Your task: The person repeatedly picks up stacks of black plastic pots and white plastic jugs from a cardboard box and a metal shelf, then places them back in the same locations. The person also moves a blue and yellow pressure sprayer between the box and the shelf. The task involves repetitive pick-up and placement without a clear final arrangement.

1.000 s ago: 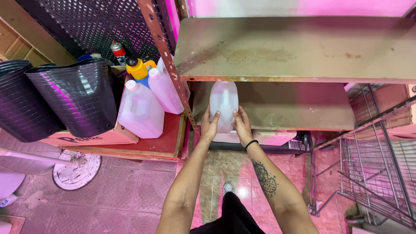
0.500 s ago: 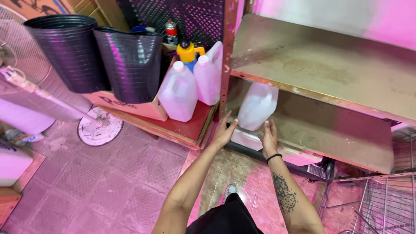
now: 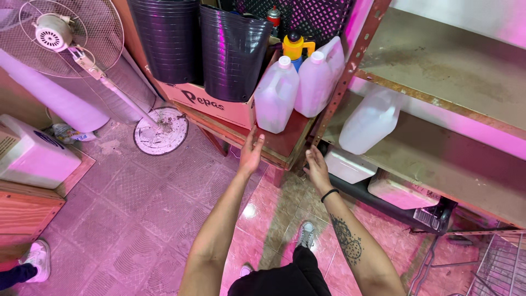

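A translucent white plastic jug (image 3: 371,120) stands on the lower metal shelf (image 3: 433,164), free of both hands. My left hand (image 3: 251,152) is open, fingers spread, just below another white-capped jug (image 3: 275,96) on the low red platform (image 3: 274,143). A second capped jug (image 3: 314,83) stands right beside it. My right hand (image 3: 316,169), with a black band at the wrist, is open near the rust-red shelf post (image 3: 334,87), holding nothing.
Stacks of dark plastic pots (image 3: 233,49) sit in a cardboard box (image 3: 211,101). A yellow and blue bottle (image 3: 296,48) stands behind the jugs. A pedestal fan (image 3: 71,38) stands at the left. Someone's shoe (image 3: 35,259) shows at bottom left. White containers (image 3: 350,164) lie under the shelf.
Both hands have let go of the jug, which now stands on the lower shelf. The hands have drawn back and left, toward the jugs on the red platform. The view has swung left.
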